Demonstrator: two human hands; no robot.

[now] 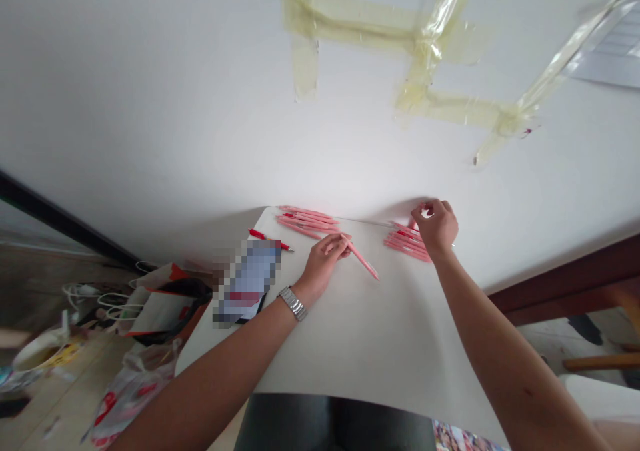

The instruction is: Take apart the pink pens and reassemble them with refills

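Note:
My left hand [327,257], with a metal watch on the wrist, is closed on a pink pen [365,263]. The pen slants down to the right over the white table. My right hand [437,225] is raised near the wall, thumb and forefinger curled together in a pinch. What it holds, if anything, is too small to make out. Just below and left of it lies a pile of pink pens [407,243], partly hidden by the hand. Another group of pink pens [307,221] lies by the table's back left corner, beyond my left hand.
A red pen [270,239] lies left of my left hand, above a pixelated phone-like object [250,281]. The white table [360,344] meets a wall with yellowed tape [360,31]. Bags [165,304] and a bucket [43,354] stand on the floor at left.

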